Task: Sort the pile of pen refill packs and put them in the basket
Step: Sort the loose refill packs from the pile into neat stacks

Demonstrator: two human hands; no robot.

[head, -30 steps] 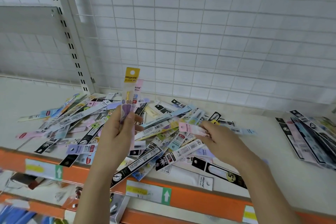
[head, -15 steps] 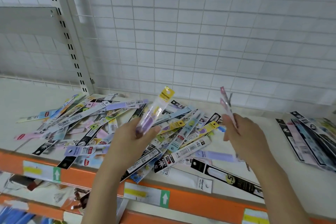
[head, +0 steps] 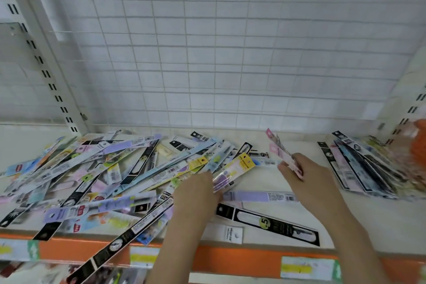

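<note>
A person's two hands work over a white shop shelf (head: 299,233) with an orange front edge, backed by a white wire grid panel (head: 230,53). The left hand (head: 196,193) has its grip closed on a clear refill pack with a yellow header (head: 232,174), which slants up and away toward the back edge, its lower end between thumb and fingers, above the right fringe of the pile of pen refill packs (head: 96,180). That pile sprawls across the left half of the shelf, from the back edge to the front edge, where one long black pack (head: 115,244) overhangs the orange lip. The right hand (head: 306,177) pinches a slim pink pack (head: 282,154), held tilted with its top pointing toward the back edge, clear of the shelf. Between the two hands a lilac pack (head: 260,196) lies flat, and just nearer the front edge rests a black pack with a yellow "5" mark (head: 267,223). A second, tidier stack of packs (head: 359,166) sits near the right end of the shelf, well apart from the main pile. An orange object (head: 419,145) shows blurred at the far right edge; what it is cannot be told.
</note>
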